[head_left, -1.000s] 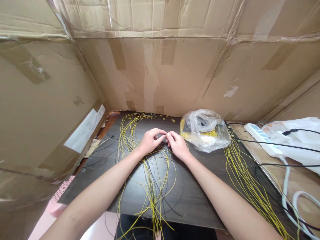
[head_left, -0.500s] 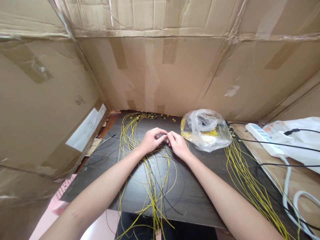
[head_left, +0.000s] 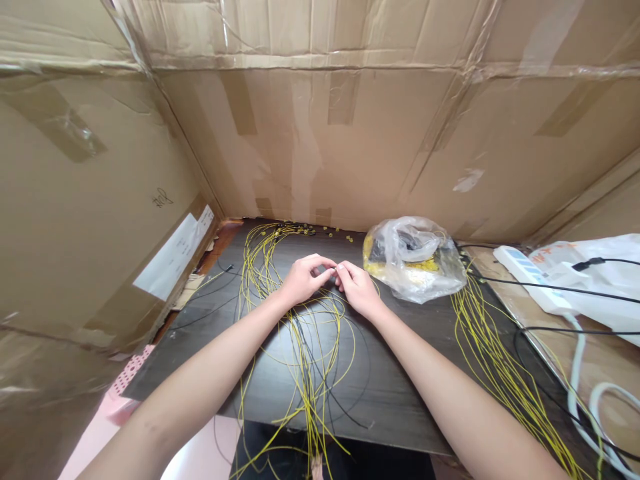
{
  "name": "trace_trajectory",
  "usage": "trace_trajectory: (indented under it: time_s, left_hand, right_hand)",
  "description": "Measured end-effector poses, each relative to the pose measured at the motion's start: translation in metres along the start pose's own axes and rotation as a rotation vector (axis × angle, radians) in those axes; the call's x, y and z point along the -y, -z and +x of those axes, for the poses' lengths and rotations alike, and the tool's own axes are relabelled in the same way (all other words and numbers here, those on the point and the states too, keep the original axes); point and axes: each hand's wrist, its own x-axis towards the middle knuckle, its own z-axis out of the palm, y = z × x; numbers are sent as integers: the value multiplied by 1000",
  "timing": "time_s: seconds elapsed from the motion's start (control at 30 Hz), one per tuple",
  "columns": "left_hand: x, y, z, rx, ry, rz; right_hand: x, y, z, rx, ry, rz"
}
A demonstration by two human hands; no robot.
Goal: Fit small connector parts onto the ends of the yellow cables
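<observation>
Over the dark tabletop (head_left: 400,373), my left hand (head_left: 306,280) and my right hand (head_left: 357,288) meet at the fingertips. Both are closed in a pinch on something small and dark, mostly hidden by the fingers, so its kind cannot be made out. Beneath and in front of them a bundle of thin yellow wires (head_left: 306,373), with some black ones among them, runs toward me and over the table's front edge. More yellow wires (head_left: 250,257) curve away to the left, their dark-tipped ends lying at the back near small yellow pieces (head_left: 306,232).
A clear plastic bag (head_left: 415,287) with yellow and dark contents sits at the back right. Another yellow wire bundle (head_left: 495,360) trails down the right side. Beyond it lie a white power strip (head_left: 530,280) and cables. Cardboard walls (head_left: 310,147) enclose the table.
The view has shifted very slightly. My hands stay together in the same pinch, with hardly any movement of the fingers.
</observation>
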Motion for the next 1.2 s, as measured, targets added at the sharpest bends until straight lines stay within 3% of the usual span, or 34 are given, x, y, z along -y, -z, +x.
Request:
trace_trajectory:
  time_s: [0.3,1.2]
  left_hand:
    - [-2,-2,1,-30,21,-39]
    - [-4,-1,-2,-21,-52,-3]
  right_hand:
    - [4,-1,-2,-49,-10,19]
    - [5,0,-2,10,20,-18]
